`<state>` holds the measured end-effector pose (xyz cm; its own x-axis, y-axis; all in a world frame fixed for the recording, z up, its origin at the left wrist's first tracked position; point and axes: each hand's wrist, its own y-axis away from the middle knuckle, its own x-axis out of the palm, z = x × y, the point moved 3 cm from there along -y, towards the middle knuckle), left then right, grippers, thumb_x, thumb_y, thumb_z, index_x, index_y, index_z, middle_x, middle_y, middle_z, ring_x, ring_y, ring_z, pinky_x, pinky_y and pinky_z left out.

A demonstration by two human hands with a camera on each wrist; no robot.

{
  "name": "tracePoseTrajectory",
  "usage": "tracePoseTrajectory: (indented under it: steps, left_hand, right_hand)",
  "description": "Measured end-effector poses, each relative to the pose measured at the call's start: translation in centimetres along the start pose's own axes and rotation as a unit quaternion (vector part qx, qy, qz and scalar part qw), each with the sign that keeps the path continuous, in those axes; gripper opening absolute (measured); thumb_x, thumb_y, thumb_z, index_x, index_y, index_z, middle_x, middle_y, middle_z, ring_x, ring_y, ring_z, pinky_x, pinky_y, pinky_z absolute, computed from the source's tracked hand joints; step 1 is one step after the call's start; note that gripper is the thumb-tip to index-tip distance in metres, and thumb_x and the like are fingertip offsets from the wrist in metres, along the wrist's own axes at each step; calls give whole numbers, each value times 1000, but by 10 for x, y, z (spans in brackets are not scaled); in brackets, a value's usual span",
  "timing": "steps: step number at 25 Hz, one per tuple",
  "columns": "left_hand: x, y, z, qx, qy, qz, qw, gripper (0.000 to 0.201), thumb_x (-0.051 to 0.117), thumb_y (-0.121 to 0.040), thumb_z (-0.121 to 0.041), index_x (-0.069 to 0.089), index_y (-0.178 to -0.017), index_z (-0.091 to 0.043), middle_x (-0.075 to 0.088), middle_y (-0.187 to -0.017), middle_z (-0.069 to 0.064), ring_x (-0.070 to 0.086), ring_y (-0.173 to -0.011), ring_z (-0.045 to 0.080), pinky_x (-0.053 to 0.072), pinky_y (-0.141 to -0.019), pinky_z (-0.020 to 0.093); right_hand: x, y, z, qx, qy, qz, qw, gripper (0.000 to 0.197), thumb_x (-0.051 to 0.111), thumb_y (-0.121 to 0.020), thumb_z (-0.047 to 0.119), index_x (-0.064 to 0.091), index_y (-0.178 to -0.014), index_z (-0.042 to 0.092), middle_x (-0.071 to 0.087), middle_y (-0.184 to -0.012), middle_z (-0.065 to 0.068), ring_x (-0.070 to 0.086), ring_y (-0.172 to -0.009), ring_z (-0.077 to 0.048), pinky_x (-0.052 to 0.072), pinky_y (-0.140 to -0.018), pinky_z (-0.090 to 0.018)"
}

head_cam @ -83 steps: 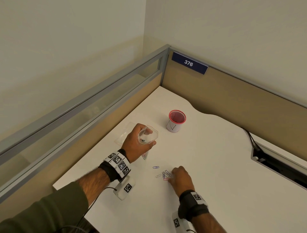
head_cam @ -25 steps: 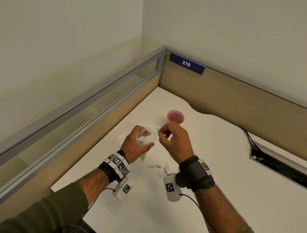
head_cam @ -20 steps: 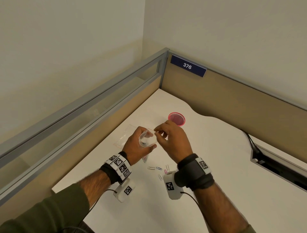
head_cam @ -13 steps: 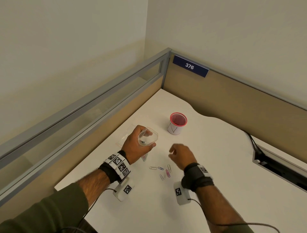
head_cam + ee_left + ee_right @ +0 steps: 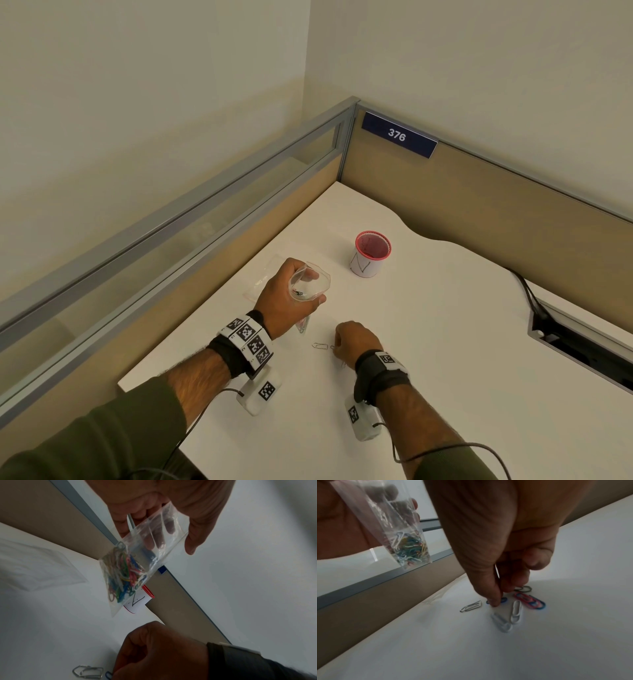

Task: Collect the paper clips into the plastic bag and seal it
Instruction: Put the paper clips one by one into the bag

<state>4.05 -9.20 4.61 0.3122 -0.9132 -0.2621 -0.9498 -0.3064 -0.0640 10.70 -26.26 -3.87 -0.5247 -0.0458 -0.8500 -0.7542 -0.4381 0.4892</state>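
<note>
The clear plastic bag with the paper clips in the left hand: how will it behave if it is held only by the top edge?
The plastic bag looks thin and creased, so probably floppy. The paper clips sit bunched in its bottom corner, so it would likely hang bottom-heavy and swing. Its mouth is held open by the left hand, so tilting it could spill clips.

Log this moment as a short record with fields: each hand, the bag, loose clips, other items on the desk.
left hand: holds the bag above the desk, mouth held open
bag: clear, unsealed, many coloured clips bunched at its bottom
right hand: down on the desk, fingers closing on a blue clip
loose clips: a silver one, two white, a red and blue pair, a dark one
cup: red-rimmed, upright, beyond the hands
second bag: flat on the desk
</note>
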Motion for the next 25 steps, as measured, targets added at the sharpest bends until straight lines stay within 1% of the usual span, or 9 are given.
tracePoseTrajectory:
  steps: [2,4,7,13,17,20,22,23,25]
  left_hand:
    - [-1,-1,0,-3,4,1,1000,44,81,-77,-20,53,-111,-21,63,-112,-6,59,-118,12,52,-98,40]
    - [-3,-1,-1,-2,5,-2,1000,44,81,-77,-19,53,-111,-20,63,-112,-6,59,-118,12,52,-97,40]
    - [-4,0,-1,-2,1,-5,1000,44,81,-78,-19,53,-112,-21,63,-112,-6,59,-117,12,52,-97,39]
    - [-4,-1,0,-2,-1,-5,1000,45,81,-77,-19,53,-112,-21,64,-112,-6,59,-117,11,53,-97,39]
    - [-2,-1,-1,1,-3,-4,1000,45,81,-77,-19,52,-112,-20,64,-113,-5,60,-117,13,53,-96,39]
    - [-1,-1,1,0,0,-4,1000,45,82,-77,-17,53,-112,-19,64,-112,-5,60,-117,13,53,-96,38]
    - [-1,0,2,1,3,-4,1000,45,82,-77,-18,53,-111,-20,64,-111,-6,60,-117,12,52,-95,35]
    - [-1,0,3,2,4,-3,1000,45,82,-76,-18,53,-111,-20,64,-111,-6,60,-116,12,52,-94,33]
    - [-1,1,5,1,1,-5,1000,45,82,-77,-18,53,-111,-19,65,-111,-6,60,-115,11,50,-92,30]
  right_hand:
    - [0,-1,-1,9,4,20,1000,28,63,-83,25,60,-108,12,62,-113,-8,60,-97,-24,50,-87,-35]
    - [2,-2,-2,14,10,33,999,33,66,-81,28,59,-109,12,62,-114,-7,61,-101,-25,51,-88,-35]
    - [3,-2,-1,9,28,40,999,35,67,-79,31,59,-109,13,63,-112,-7,62,-101,-26,53,-86,-34]
    - [4,3,1,-16,55,18,998,32,64,-79,28,59,-107,12,62,-111,-8,62,-100,-27,51,-83,-34]
    - [10,10,5,-45,78,-14,996,32,61,-84,23,56,-112,8,57,-112,-11,61,-98,-29,53,-84,-35]
    - [17,17,5,-69,69,-20,995,28,54,-88,18,53,-115,11,58,-112,-11,61,-98,-29,52,-84,-35]
    - [8,24,2,-72,13,-51,996,28,50,-88,15,52,-116,17,60,-110,-6,62,-95,-26,50,-82,-32]
    - [-3,28,1,-72,-31,-86,993,29,50,-88,15,53,-116,21,60,-107,-2,62,-91,-23,49,-79,-30]
    - [-37,40,4,-87,-104,-190,972,26,52,-88,16,58,-111,27,57,-95,4,58,-79,-16,45,-71,-24]
